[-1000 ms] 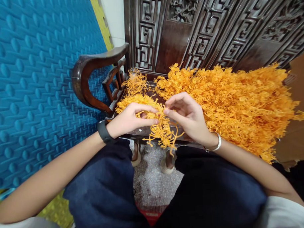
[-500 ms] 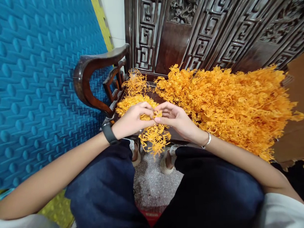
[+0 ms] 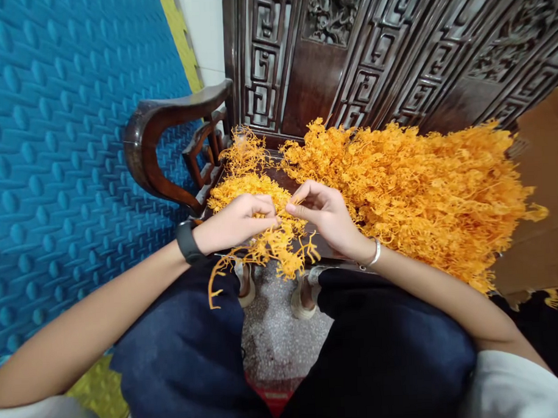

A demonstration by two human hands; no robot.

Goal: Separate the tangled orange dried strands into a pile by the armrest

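Observation:
My left hand (image 3: 245, 219), with a dark band on its wrist, is closed on a bunch of orange crinkled plastic strands (image 3: 287, 251). The bunch hangs below the fingers, and one long notched strand (image 3: 213, 287) curls out to the left over my knee. Just to the right, my right hand (image 3: 319, 210) has thumb and forefinger pinched together on a small bit of orange strand (image 3: 299, 201); the rest of that piece is hidden. A gap separates the two hands. Behind the left hand lies a smaller heap of orange strands (image 3: 246, 187) on the dark seat.
A large pile of orange strands (image 3: 425, 198) covers the seat to the right, beside brown cardboard (image 3: 543, 181). At the left stands a curved wooden armrest (image 3: 139, 147). Behind rises a carved wooden backrest (image 3: 315, 79). A blue textured mat (image 3: 52, 150) fills the left side.
My hands, which were together, have moved slightly apart. The hanging bunch has spread out, and a long strand now curls out to the left.

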